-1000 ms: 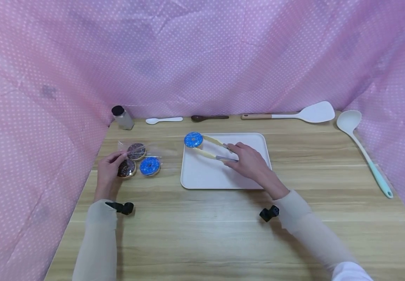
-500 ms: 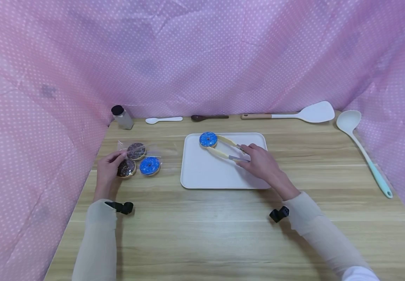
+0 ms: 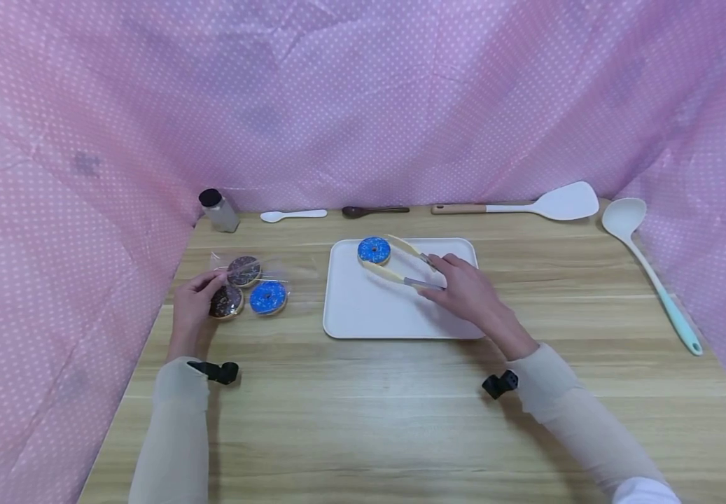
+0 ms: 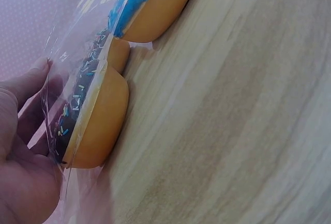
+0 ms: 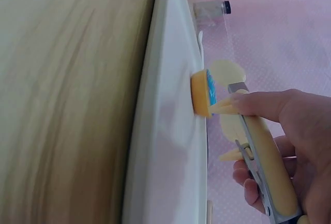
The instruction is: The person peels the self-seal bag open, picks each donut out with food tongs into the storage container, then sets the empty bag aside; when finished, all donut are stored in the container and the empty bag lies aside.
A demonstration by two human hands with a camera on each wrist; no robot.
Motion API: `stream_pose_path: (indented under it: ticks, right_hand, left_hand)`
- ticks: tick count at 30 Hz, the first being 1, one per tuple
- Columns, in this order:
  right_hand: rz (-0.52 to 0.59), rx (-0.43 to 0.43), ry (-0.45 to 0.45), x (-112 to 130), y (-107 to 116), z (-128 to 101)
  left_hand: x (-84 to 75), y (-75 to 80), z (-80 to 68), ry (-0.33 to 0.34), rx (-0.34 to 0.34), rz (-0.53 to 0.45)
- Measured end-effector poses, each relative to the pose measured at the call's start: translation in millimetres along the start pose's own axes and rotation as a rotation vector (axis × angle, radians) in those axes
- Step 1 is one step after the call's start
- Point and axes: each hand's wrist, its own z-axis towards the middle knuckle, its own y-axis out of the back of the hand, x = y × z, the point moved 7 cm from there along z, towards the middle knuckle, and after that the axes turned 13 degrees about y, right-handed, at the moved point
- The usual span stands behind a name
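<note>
A blue-iced donut [image 3: 374, 250] lies at the far left of the white tray [image 3: 394, 315]. My right hand [image 3: 460, 285] grips yellow tongs [image 3: 400, 269], and their two arms stand slightly apart on either side of the donut. In the right wrist view the donut [image 5: 202, 93] rests on the tray [image 5: 170, 131], with the tongs [image 5: 264, 151] tips at its edge. My left hand [image 3: 195, 299] holds a clear plastic bag [image 3: 274, 273]. In it lie two chocolate donuts [image 3: 244, 270] [image 3: 227, 302] and a blue donut [image 3: 268, 297]. Up close, the near chocolate donut [image 4: 98, 125] lies against my left hand [image 4: 20, 157].
Along the back edge stand a shaker bottle [image 3: 218, 210], a white spoon [image 3: 293, 215], a dark spoon [image 3: 375, 210] and a white spatula [image 3: 526, 205]. A white ladle [image 3: 649, 266] lies at the right. Pink dotted cloth walls in the wooden table [image 3: 400, 420] on three sides.
My right hand carried the blue donut in the tongs rightward from the tray's left rim to a spot inside the tray. The tongs arms have spread a little. The left hand stayed still.
</note>
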Motion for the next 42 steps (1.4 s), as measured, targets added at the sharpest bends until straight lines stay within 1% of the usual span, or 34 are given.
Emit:
stream_pose_path:
  ticks: [1, 5, 7, 8, 9, 11, 13, 15, 19, 22, 25, 31, 37, 38, 41, 42]
  right_hand:
    - [0.001, -0.005, 0.008, 3, 0, 2]
    - [0.006, -0.021, 0.06, 19, -2, 12]
    - [0.003, -0.025, 0.094, 27, -6, 16]
    - [0.0, -0.026, 0.111, 31, -7, 19]
    - [-0.007, -0.028, 0.126, 35, -9, 21]
    - [-0.019, -0.024, 0.16, 43, -13, 26]
    - [-0.032, -0.017, 0.191, 51, -17, 31]
    - [-0.041, -0.006, 0.216, 58, -22, 35]
    - [-0.04, 0.023, 0.253, 71, -32, 44]
    - [-0.04, 0.042, 0.277, 78, -38, 51]
    - [-0.055, 0.063, 0.302, 85, -43, 57]
    - [-0.081, 0.09, 0.329, 94, -49, 69]
    - [-0.088, 0.099, 0.374, 104, -51, 77]
    - [-0.089, 0.102, 0.382, 105, -52, 78]
    - [-0.087, 0.121, 0.399, 108, -54, 81]
    - [-0.084, 0.13, 0.401, 109, -55, 82]
  left_hand:
    - [-0.2, 0.4, -0.1, -0.004, -0.005, 0.012]
    - [1.9, -0.7, 0.9, 0.012, 0.026, -0.092]
    - [2.1, -1.0, 0.9, 0.009, 0.023, -0.093]
    - [2.5, -1.4, 1.4, 0.012, 0.029, -0.11]
    - [2.2, -1.0, 1.5, 0.009, 0.019, -0.085]
    - [2.3, -1.3, 1.3, 0.012, 0.022, -0.085]
    - [1.9, -0.4, 0.9, 0.01, 0.008, -0.052]
    - [2.0, -0.3, 0.6, 0.018, 0.011, -0.054]
    - [2.2, -1.5, 0.1, 0.024, 0.03, -0.132]
    - [3.8, -3.6, 0.8, 0.036, 0.054, -0.213]
    - [5.3, -3.7, 2.3, 0.04, 0.06, -0.219]
    - [7.1, -3.4, 2.5, 0.067, 0.055, -0.16]
    - [4.6, -0.9, 1.9, 0.034, 0.042, -0.142]
    - [4.7, -0.9, 2.0, 0.036, 0.046, -0.143]
    - [4.8, -0.5, 2.3, 0.041, 0.039, -0.1]
    - [5.2, -0.9, 2.4, 0.046, 0.044, -0.108]
